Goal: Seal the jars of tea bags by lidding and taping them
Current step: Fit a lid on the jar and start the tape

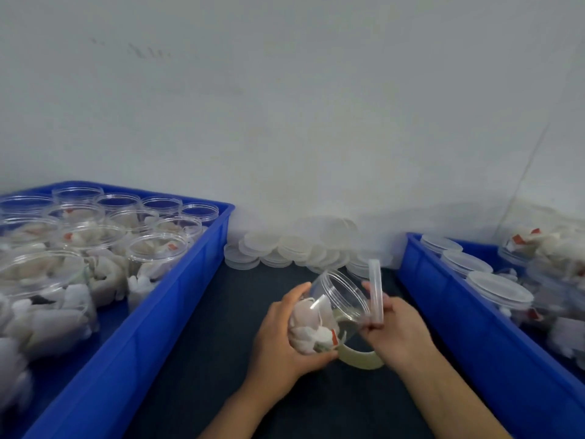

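Left hand (pixel 285 334) wraps my fingers round a clear jar (pixel 329 312) of tea bags, tipped so its open mouth faces right, above the dark table (pixel 205 327). Right hand (pixel 399 331) pinches a clear lid (pixel 376 293) on edge just beside that mouth. Under the jar lies a tape roll (pixel 361 359). Behind sits a pile of lids (pixel 285 248). One blue bin (pixel 177 305) of open jars stands left, another blue crate (pixel 474 327) of lidded jars right.

Two bare forearms; no sleeves
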{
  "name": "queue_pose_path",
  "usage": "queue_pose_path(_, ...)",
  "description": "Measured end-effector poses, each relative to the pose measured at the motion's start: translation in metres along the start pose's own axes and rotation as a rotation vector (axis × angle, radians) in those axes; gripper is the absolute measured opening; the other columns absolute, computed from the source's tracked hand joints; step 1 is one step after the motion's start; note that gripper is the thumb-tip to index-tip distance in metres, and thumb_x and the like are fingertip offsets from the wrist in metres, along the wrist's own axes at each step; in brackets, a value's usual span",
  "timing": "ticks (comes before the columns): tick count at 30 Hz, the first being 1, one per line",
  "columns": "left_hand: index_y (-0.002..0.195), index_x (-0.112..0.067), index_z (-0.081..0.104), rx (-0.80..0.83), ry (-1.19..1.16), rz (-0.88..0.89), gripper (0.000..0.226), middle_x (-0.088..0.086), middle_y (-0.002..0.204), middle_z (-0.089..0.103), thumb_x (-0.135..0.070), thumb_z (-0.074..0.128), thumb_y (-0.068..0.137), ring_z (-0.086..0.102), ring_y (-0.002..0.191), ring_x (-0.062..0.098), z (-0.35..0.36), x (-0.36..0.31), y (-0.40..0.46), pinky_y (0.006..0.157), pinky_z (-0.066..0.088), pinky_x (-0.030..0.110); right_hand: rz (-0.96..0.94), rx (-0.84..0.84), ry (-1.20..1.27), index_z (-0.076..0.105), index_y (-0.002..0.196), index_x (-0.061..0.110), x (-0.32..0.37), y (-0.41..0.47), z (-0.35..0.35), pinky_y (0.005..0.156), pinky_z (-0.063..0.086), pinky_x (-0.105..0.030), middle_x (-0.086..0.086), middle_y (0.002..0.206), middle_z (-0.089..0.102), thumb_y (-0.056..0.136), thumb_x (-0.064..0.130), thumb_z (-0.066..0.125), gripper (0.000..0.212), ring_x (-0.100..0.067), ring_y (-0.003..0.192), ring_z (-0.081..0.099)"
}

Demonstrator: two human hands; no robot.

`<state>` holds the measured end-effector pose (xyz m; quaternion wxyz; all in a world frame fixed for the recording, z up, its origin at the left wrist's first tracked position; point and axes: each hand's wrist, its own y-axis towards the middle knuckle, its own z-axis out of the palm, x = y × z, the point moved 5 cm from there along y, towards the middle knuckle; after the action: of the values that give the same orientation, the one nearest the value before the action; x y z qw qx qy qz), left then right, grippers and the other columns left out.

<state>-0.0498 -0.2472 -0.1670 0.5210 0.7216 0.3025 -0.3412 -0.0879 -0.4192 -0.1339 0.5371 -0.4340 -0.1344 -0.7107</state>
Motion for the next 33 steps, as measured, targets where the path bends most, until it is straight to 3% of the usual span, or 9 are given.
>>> queue_pose_path(4, 0.131, -0.064, 0.037, 0.032, 0.099, 0.064, 0.095, -0.027, 0.113, 0.05, -0.046, 0.087, 0.052, 0.054, 0.1, 0.0, 0.001, -0.01, -0.007, 0.084, 0.045, 0.013, -0.044, 0.033, -0.147, 0.065, 0.097, 0.008, -0.02, -0.023, -0.007, 0.052, 0.035, -0.024, -0.004, 0.06, 0.055, 0.095, 0.013, 0.044, 0.022, -0.011, 0.047, 0.044)
queue_pose_path(7, 0.136, -0.056, 0.037, 0.054, 0.103, 0.063, 0.098, -0.017, 0.116, 0.053, -0.037, 0.091, 0.057, 0.056, 0.104, 0.002, 0.001, -0.011, -0.01, 0.089, 0.049, 0.021, -0.12, 0.072, -0.241, 0.063, 0.092, 0.01, -0.018, -0.025, -0.003, 0.049, 0.046, -0.026, -0.006, 0.068, 0.059, 0.101, 0.022, 0.045, 0.023, -0.014, 0.052, 0.053)
queue_pose_path(10, 0.138, -0.054, 0.037, 0.054, 0.101, 0.063, 0.098, -0.015, 0.117, 0.054, -0.034, 0.091, 0.059, 0.057, 0.105, 0.002, -0.001, -0.011, -0.009, 0.09, 0.049, 0.02, -0.146, -0.006, -0.354, 0.064, 0.095, 0.007, -0.02, -0.022, -0.006, 0.07, 0.055, -0.038, -0.011, 0.076, 0.067, 0.103, 0.036, 0.041, 0.037, -0.026, 0.071, 0.06)
queue_pose_path(13, 0.139, -0.053, 0.036, 0.078, 0.12, 0.068, 0.098, -0.013, 0.12, 0.054, -0.034, 0.091, 0.059, 0.056, 0.109, 0.001, -0.001, -0.011, -0.008, 0.092, 0.049, 0.021, -0.199, -0.066, -0.542, 0.065, 0.094, 0.015, -0.016, -0.024, -0.01, 0.094, 0.05, -0.048, -0.01, 0.084, 0.072, 0.099, 0.056, 0.028, 0.055, -0.029, 0.088, 0.066)
queue_pose_path(17, 0.14, -0.052, 0.035, 0.089, 0.164, 0.089, 0.1, -0.015, 0.122, 0.052, -0.031, 0.091, 0.06, 0.054, 0.111, 0.001, -0.001, -0.013, -0.007, 0.094, 0.047, 0.02, -0.261, 0.063, -0.738, 0.06, 0.12, 0.024, -0.013, -0.029, -0.014, 0.113, 0.03, -0.047, -0.012, 0.118, 0.067, 0.079, 0.074, 0.01, 0.081, -0.026, 0.113, 0.059)
queue_pose_path(19, 0.14, -0.055, 0.033, 0.091, 0.192, 0.115, 0.101, -0.016, 0.123, 0.051, -0.033, 0.091, 0.059, 0.053, 0.111, 0.001, -0.001, -0.014, -0.008, 0.094, 0.046, 0.018, -0.322, 0.17, -0.784, 0.04, 0.145, 0.027, -0.012, -0.03, -0.014, 0.116, 0.027, -0.047, -0.008, 0.137, 0.056, 0.074, 0.082, 0.012, 0.095, -0.023, 0.123, 0.054)
queue_pose_path(21, 0.14, -0.057, 0.032, 0.11, 0.209, 0.132, 0.102, -0.018, 0.123, 0.049, -0.036, 0.09, 0.059, 0.051, 0.114, 0.002, 0.0, -0.015, -0.009, 0.095, 0.045, 0.018, -0.424, 0.253, -0.783, 0.019, 0.151, 0.04, -0.01, -0.036, -0.009, 0.116, 0.027, -0.046, 0.004, 0.152, 0.038, 0.069, 0.094, 0.024, 0.099, -0.015, 0.133, 0.044)
queue_pose_path(25, 0.14, -0.058, 0.031, 0.153, 0.219, 0.149, 0.099, -0.019, 0.123, 0.047, -0.043, 0.086, 0.059, 0.051, 0.115, 0.005, 0.003, -0.017, -0.008, 0.097, 0.047, 0.025, -0.688, 0.389, -0.957, 0.008, 0.145, 0.059, -0.006, -0.045, 0.002, 0.106, 0.038, -0.026, 0.036, 0.142, 0.023, 0.073, 0.076, 0.049, 0.085, 0.013, 0.132, 0.029)
queue_pose_path(33, 0.141, -0.051, 0.035, 0.148, 0.169, 0.1, 0.104, -0.015, 0.127, 0.044, -0.03, 0.093, 0.058, 0.05, 0.118, 0.001, 0.004, -0.017, -0.009, 0.095, 0.045, 0.016, -0.752, 0.284, -0.946, 0.02, 0.137, 0.062, -0.005, -0.038, 0.003, 0.089, 0.044, -0.01, 0.016, 0.122, 0.038, 0.089, 0.047, 0.059, 0.064, 0.014, 0.104, 0.047)
